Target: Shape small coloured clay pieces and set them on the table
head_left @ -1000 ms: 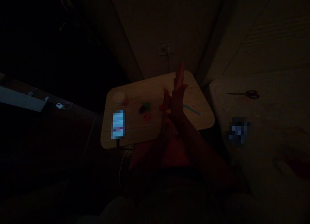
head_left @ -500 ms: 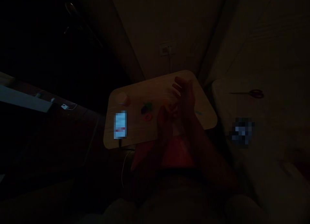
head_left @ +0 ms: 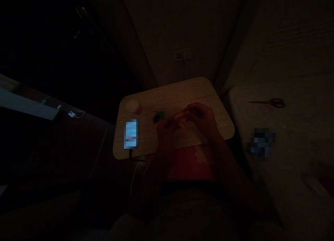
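Observation:
The room is very dark. My left hand [head_left: 165, 128] and my right hand [head_left: 201, 116] meet over a small wooden table [head_left: 167, 95]. Both are curled, pinching a small orange piece [head_left: 180, 115] between them. A green and dark lump [head_left: 158, 115] lies on the table just left of my hands. What the orange piece is made of I cannot make out.
A lit phone [head_left: 130, 133] with a cable lies at the table's left front. A small round tub [head_left: 134, 106] stands behind it. Scissors [head_left: 271, 102] lie on the bed to the right. A wall socket [head_left: 182, 54] is behind the table.
My hands were pressed flat together and raised; they have dropped to the table and curled, fingertips now pinching the orange piece.

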Demonstrator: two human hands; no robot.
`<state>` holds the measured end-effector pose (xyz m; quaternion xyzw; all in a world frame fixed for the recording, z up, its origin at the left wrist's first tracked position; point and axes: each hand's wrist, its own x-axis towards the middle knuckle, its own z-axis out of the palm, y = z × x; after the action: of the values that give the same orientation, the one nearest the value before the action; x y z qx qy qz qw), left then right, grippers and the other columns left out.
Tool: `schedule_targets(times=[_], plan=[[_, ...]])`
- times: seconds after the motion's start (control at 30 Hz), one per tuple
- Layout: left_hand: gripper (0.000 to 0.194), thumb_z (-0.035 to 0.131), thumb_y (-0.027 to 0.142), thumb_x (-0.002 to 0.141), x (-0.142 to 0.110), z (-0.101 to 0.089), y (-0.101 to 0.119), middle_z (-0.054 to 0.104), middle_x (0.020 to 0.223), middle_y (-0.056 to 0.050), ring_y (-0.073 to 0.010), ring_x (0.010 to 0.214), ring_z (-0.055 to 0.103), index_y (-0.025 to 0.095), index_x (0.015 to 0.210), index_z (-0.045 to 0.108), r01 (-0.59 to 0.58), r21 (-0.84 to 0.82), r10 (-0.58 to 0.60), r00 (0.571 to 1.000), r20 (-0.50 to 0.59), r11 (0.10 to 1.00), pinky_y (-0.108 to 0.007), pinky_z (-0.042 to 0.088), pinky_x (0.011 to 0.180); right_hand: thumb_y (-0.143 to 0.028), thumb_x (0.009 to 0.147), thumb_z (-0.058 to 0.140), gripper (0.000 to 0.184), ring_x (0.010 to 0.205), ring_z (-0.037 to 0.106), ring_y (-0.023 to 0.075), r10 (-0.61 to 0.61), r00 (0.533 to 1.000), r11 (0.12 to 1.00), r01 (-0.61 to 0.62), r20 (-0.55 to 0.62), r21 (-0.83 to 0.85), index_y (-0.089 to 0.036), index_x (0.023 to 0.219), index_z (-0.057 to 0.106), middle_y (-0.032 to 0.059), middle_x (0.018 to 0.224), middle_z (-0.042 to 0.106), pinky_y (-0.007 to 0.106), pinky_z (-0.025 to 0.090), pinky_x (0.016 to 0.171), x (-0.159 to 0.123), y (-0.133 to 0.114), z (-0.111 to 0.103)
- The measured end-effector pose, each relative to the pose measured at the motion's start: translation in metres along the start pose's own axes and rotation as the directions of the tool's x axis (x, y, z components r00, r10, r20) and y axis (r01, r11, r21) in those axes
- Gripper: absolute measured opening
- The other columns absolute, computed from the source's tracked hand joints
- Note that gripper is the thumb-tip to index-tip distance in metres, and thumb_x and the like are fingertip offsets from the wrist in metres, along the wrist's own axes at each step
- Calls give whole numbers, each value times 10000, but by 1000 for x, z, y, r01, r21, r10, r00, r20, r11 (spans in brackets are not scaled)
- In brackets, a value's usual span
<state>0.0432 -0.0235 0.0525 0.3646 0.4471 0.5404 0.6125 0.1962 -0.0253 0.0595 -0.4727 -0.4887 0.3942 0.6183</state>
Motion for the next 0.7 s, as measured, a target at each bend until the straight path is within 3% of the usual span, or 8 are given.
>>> schedule_targets(times=[0.13,0.3,0.4,0.5,0.6,0.7], plan=[[355,961,431,676,0,0,-4,790,856,-40,-157,808,756,168,806,759,-42,-81,35,996,-87,996,-255,601,751,-498,856,798,300,858,745,207,-5,999,992,11,45,-124,-223,974,787,90,1004,804,340,626,722,-26,4,4],[455,977,521,639,-1,4,-9,744,763,-12,-135,712,706,168,758,715,-94,6,94,990,-109,996,-229,557,667,-549,830,822,469,905,754,246,-60,994,962,82,89,-262,-235,1177,786,118,1121,813,367,637,726,-43,6,10],[492,967,564,654,0,0,-9,775,889,-38,-163,801,726,198,915,767,-120,36,121,993,-1,992,-247,563,705,-539,918,739,353,866,755,242,-41,992,954,74,119,-292,-254,1109,823,98,1042,828,364,628,734,-44,10,8],[576,932,616,695,1,-7,-6,793,1136,-105,-251,1039,747,229,1102,805,-151,52,139,972,192,987,-320,598,854,-526,919,739,343,743,736,207,46,991,981,-21,128,-191,-252,1102,832,81,1014,826,313,589,612,-46,14,8],[565,885,694,709,-2,-13,-5,808,1135,-137,-292,1018,753,207,993,838,-129,96,93,945,315,987,-367,617,835,-540,879,776,359,603,670,168,135,979,990,-125,153,-73,-245,1074,841,57,901,807,280,521,510,-50,17,10],[535,883,722,686,-6,-12,-5,808,892,-99,-248,809,740,201,774,802,-90,78,64,955,289,993,-340,598,701,-557,833,812,370,646,667,180,170,974,985,-173,146,6,-252,1039,849,48,867,788,286,518,539,-53,15,13]])
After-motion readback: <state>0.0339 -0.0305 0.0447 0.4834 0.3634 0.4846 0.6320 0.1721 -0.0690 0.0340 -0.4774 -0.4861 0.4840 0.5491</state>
